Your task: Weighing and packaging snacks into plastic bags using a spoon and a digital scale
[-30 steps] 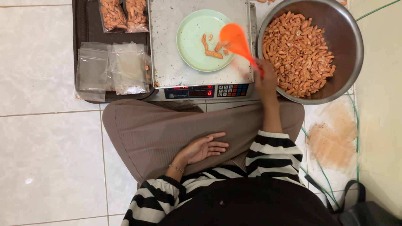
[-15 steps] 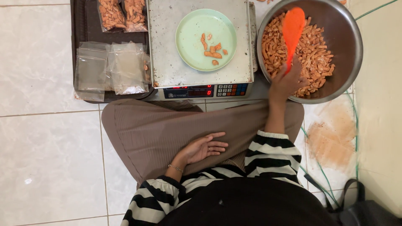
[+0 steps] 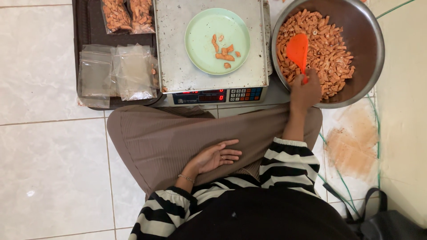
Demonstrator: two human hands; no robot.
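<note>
Head view: right hand (image 3: 304, 91) grips orange scoop (image 3: 298, 51); left hand (image 3: 216, 156) rests open.

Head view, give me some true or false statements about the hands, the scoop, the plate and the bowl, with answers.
1. The right hand holds an orange scoop in the metal bowl. True.
2. The green plate on the scale is bare. False: a few snack pieces lie on it.
3. The left hand rests open on the lap. True.
4. The bowl sits left of the scale. False: it sits to its right.
</note>
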